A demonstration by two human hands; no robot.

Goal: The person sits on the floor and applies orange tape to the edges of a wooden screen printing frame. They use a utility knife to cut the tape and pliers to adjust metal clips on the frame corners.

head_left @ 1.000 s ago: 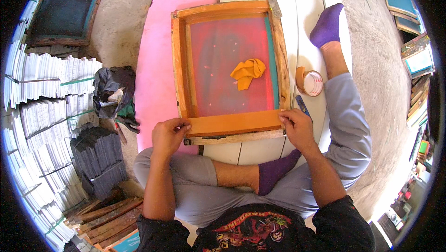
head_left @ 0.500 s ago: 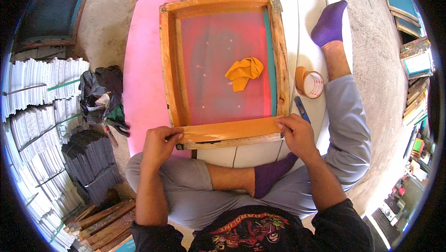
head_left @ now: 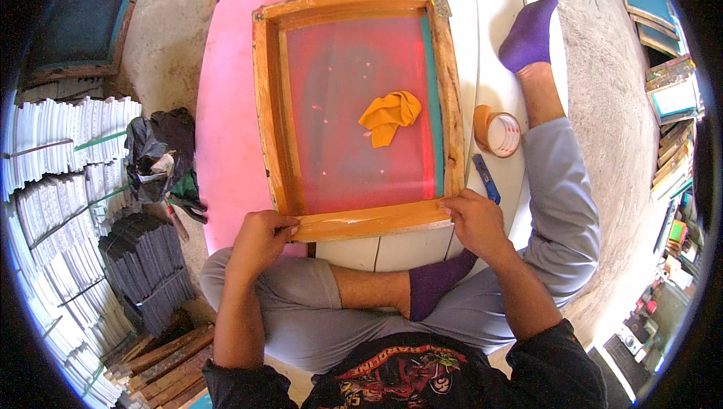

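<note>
A wooden screen-printing frame (head_left: 267, 108) with red-stained mesh lies flat in front of me. A strip of brown packing tape (head_left: 369, 220) stretches along its near bar. My left hand (head_left: 260, 242) pinches the strip's left end at the near left corner. At the near right corner, my right hand (head_left: 476, 222) has its fingers closed on the other end. On the mesh rests a crumpled piece of orange tape (head_left: 392, 117). To the right of the frame stand a roll of brown tape (head_left: 498, 132) and a blue cutter knife (head_left: 487, 178).
The frame lies across a pink board (head_left: 230, 108) and white boards (head_left: 467, 32). My socked foot (head_left: 531, 36) is at the right. On the left are stacked white bundles (head_left: 68, 138), black bundles (head_left: 147, 273), a black plastic bag (head_left: 162, 149) and wooden bars (head_left: 169, 367).
Both hands have come slightly toward me with the tape strip. The strip now covers the near bar's bare wood that showed below it. The frame has shifted slightly left in view.
</note>
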